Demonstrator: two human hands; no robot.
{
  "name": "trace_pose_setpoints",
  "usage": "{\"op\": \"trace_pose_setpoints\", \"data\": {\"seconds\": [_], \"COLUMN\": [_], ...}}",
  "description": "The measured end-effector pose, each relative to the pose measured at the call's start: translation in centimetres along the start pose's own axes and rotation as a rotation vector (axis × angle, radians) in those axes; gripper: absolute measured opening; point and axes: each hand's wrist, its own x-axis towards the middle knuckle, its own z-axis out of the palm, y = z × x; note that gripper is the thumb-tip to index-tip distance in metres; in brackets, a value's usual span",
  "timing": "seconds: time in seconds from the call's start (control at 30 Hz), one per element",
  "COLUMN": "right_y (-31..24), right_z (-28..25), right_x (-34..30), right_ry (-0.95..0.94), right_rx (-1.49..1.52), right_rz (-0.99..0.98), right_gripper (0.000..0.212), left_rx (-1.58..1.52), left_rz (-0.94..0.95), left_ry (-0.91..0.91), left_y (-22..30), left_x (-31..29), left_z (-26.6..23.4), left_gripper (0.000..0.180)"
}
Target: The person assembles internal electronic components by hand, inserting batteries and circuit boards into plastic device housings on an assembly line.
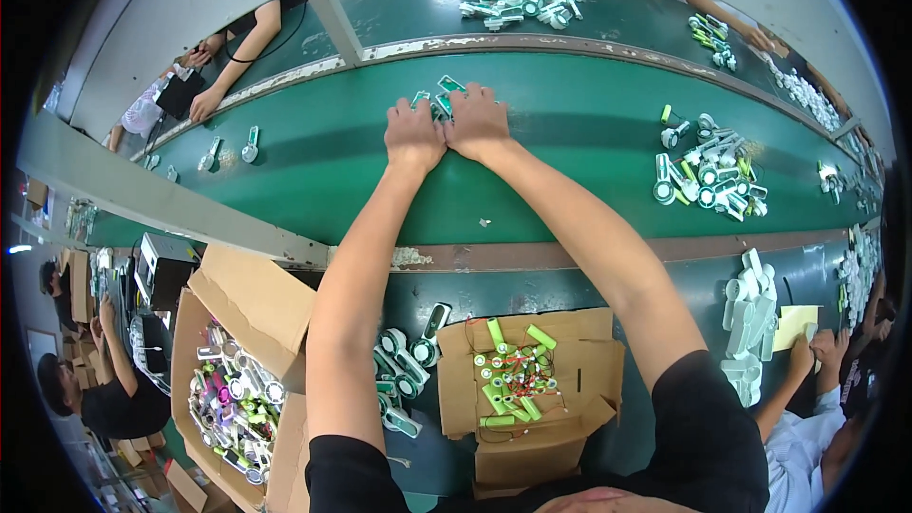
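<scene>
Both my arms reach out over the green conveyor belt [332,171]. My left hand [416,131] is curled over a green-and-white plastic housing [422,96], part of which shows past the fingertips. Right beside it, thumbs nearly touching, my right hand [478,119] closes over more of these parts; one green-and-white housing [451,84] sticks out beyond its fingers. The undersides of both hands are hidden. Nearer me, an opened cardboard box [596,361] holds green cylindrical batteries [496,397] with red wires. Left of it lie similar housings with round heads [407,370].
A deep carton [195,323] full of mixed parts stands at the left. Farther right on the belt sits a pile of housings and batteries [712,171]. A metal post [171,195] crosses at the left. Co-workers' hands [819,350] are at the right, beside pale plastic shells [750,323].
</scene>
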Motion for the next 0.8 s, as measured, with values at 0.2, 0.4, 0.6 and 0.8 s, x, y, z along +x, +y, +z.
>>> {"op": "trace_pose_setpoints", "data": {"seconds": [0.2,0.4,0.6,0.8], "right_y": [0.9,2.0,7.5,2.5], "right_z": [-2.0,-3.4,-3.8,-8.8], "right_x": [-2.5,-4.7,-3.5,-9.2], "right_ry": [-0.081,-0.166,-0.331,-0.618], "right_rx": [-0.067,-0.023,0.966,1.139], "right_rz": [-0.079,-0.109,0.287,0.088], "right_gripper": [0.054,0.057,0.019,0.017], "left_rx": [0.033,-0.257,-0.333,-0.214], "left_rz": [-0.094,-0.309,-0.085,0.025], "left_ry": [-0.176,-0.189,-0.194,-0.212], "left_y": [-0.1,0.1,1.1,-0.1], "left_x": [-0.1,-3.1,-10.0,-22.4], "left_z": [-2.2,-8.1,-18.4,-28.2], "left_gripper": [0.043,0.04,0.03,0.025]}}
